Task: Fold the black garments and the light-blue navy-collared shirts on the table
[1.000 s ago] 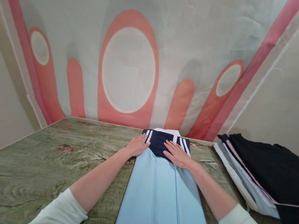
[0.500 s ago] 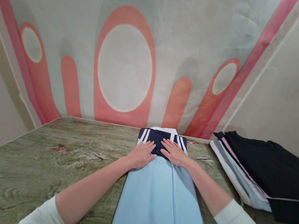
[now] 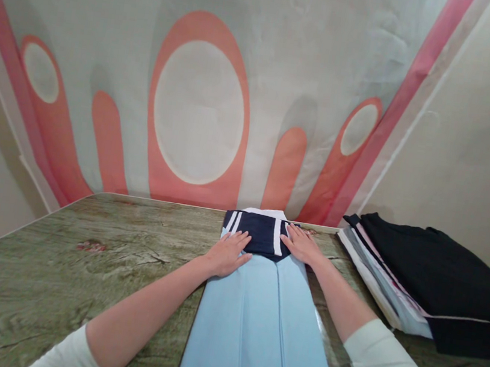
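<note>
A light blue garment (image 3: pixel 251 330) lies lengthwise down the middle of the table, folded into a long strip. Its far end carries a navy collar (image 3: pixel 261 229) with white stripes, and a bit of white cloth (image 3: pixel 268 213) shows beyond it. My left hand (image 3: pixel 228 254) rests flat on the garment's left side by the collar's lower corner, fingers stretched out. On the right edge of the collar lies my right hand (image 3: pixel 302 245), its fingers spread. Neither hand grips the fabric. The garment's near end runs out of view at the bottom.
To the right sits a stack of folded clothes (image 3: pixel 437 271), black on top with white, grey and pink layers under it. The wood-patterned tabletop (image 3: pixel 130 289) ends at a wall hanging (image 3: pixel 189 194) with coral and white shapes.
My right hand has slid right, from the middle of the collar to its right edge, uncovering a white stripe. My left hand stays in place on the garment. The view has shifted slightly.
</note>
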Demonstrator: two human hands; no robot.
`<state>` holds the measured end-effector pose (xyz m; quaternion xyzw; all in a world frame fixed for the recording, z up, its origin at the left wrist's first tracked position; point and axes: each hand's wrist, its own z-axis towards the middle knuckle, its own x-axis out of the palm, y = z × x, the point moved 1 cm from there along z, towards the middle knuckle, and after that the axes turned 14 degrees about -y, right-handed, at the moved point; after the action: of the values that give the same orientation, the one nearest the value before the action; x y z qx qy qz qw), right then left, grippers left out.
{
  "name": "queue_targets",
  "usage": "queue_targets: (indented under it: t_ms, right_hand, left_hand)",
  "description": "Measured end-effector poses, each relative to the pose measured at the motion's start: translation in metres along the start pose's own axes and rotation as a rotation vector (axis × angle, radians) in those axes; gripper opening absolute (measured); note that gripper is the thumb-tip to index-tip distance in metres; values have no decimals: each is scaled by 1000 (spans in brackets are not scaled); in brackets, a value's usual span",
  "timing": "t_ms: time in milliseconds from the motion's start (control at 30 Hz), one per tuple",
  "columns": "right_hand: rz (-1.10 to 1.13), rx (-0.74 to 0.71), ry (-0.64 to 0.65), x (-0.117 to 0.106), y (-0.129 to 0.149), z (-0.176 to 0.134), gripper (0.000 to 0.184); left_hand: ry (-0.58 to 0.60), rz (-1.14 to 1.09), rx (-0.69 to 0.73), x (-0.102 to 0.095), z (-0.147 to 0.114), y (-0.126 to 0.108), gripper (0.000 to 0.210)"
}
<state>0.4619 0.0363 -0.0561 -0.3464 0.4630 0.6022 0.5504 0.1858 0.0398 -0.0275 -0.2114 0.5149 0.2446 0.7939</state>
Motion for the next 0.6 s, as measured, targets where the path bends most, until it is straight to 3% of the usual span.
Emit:
queue_targets:
  t_ms: [167,300,467,600]
  right_hand:
    - [10,88,-82,6,-15,4,65]
    - [30,52,-148,0,-5,1,61]
    - [59,-161,-51,-8,23,-15,64]
    - [13,-117,-27,-8,26,-20,62]
  left_hand:
    - [-3,10,-9,1,0,1,57]
    - [-10,0,-3,4,1,2,58]
    - [-32,-13,5,7,1,4,59]
    - [-33,-28,3,9,2,4,58]
